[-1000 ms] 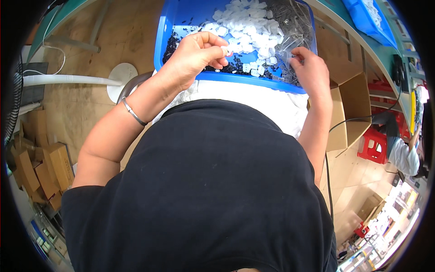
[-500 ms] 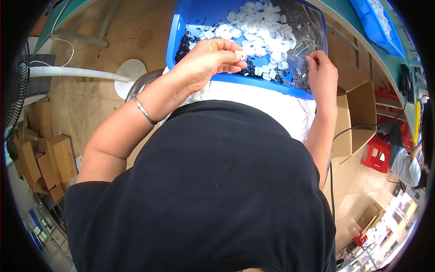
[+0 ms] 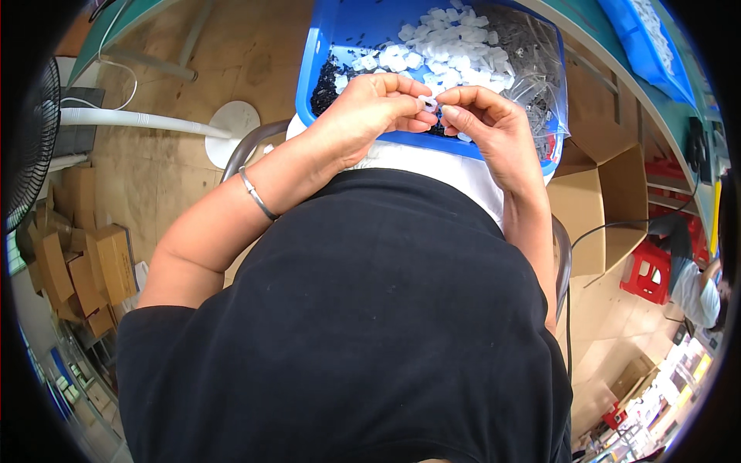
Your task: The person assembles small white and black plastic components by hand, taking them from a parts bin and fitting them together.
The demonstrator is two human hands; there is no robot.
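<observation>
My left hand pinches a small white plastic piece between thumb and fingertips. Against it come the closed fingertips of my right hand; whatever they grip is too small to make out. Both hands hover over the near edge of a blue plastic bin. Inside the bin lies a heap of similar white pieces. Tiny black parts are scattered at its left, and a transparent plastic bag with thin see-through parts fills its right side.
A green table edge curves behind the bin, with another blue bin at the far right. An open cardboard box stands right of me. A fan and stacked cartons are at left; a person sits far right.
My right hand has left the bag side of the bin and moved left, meeting my left hand at the white piece. The view has shifted slightly.
</observation>
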